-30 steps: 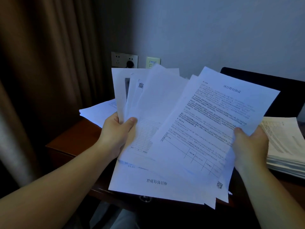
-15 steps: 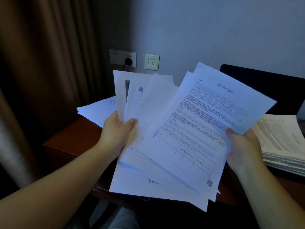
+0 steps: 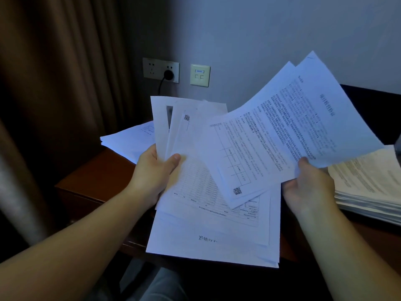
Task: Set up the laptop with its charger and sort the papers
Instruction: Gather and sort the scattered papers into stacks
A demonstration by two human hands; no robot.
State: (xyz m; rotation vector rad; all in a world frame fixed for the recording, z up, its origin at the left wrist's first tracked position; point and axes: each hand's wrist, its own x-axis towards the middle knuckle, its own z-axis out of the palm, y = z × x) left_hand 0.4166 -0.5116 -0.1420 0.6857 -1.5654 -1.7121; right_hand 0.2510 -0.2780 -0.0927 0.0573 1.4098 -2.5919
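Right hand (image 3: 308, 187) is pinching top sheets (image 3: 288, 135), swinging them rightward off the fan (image 3: 208, 213) since a second ago; left hand (image 3: 154, 172) grip is clamping remainder. Sorting is progressing.

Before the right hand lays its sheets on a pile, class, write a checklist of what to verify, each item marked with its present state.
1. Right hand grips the printed sheets: ok.
2. Left hand holds the remaining fan of papers: ok.
3. Printed sheets clear of the fan: not ok, they overlap.
4. Right pile unobstructed: ok.
5. Left pile reachable: ok.
6. Sheets match a pile: cannot tell.
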